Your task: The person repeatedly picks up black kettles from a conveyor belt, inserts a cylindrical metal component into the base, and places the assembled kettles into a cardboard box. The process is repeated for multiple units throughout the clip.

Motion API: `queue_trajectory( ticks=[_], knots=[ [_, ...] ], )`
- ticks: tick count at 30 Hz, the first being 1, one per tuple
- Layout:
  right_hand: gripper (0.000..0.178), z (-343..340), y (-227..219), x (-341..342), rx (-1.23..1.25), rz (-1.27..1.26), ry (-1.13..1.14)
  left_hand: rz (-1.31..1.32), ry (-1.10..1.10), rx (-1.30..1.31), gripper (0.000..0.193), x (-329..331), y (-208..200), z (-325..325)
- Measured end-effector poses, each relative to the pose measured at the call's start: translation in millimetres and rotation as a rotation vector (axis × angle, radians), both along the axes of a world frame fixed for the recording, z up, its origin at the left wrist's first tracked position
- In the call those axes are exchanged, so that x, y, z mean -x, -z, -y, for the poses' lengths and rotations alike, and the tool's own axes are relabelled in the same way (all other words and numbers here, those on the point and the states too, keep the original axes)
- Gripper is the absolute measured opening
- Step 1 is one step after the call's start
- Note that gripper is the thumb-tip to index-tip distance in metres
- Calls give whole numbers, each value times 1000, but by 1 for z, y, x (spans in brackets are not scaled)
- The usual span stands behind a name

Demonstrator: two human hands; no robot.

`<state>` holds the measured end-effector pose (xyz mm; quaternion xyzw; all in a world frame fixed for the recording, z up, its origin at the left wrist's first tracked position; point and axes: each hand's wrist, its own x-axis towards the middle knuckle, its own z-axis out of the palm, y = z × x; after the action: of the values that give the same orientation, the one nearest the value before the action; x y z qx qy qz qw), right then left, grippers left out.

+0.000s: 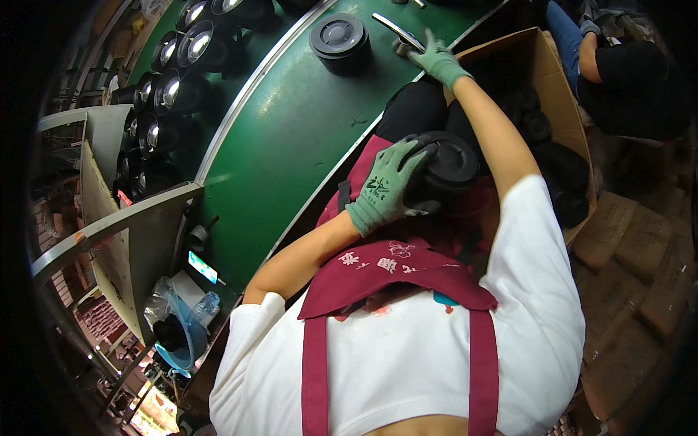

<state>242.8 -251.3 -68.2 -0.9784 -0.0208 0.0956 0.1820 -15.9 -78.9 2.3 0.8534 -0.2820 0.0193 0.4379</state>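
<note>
My left hand [385,182], in a green-grey coated glove, is wrapped round the side of a black round plastic part [452,161]. This part has a ringed, lid-like top and sits above my lap. Gloved the same way, my right hand [442,64] is at the near edge of the green work surface [276,138], closed about the near end of a slim shiny metal tool [396,30]. What kind of tool it is cannot be made out. A similar black round part [339,40] stands on the surface, left of the tool.
Several black bowl-like parts with shiny centres [171,91] fill the far left, beyond a metal rail [251,94]. An open cardboard box [556,94] holding black parts stands at my right. Stacked brown packages [640,232] lie beyond it. Another person [632,87] sits at the upper right.
</note>
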Motion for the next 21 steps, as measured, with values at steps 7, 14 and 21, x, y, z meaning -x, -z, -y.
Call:
queue_trajectory(
  ticks=[7, 14, 21],
  knots=[
    [43, 77, -53, 79, -1052, -272, 26, 80, -133, 28, 77, -52, -51, -30],
    [46, 130, -128, 173, -642, -292, -332, -48, 210, -340, 35, -119, -79, 28],
    [46, 92, -83, 160, -277, 262, -486, 59, -150, -954, 34, -55, -97, 79]
  ],
)
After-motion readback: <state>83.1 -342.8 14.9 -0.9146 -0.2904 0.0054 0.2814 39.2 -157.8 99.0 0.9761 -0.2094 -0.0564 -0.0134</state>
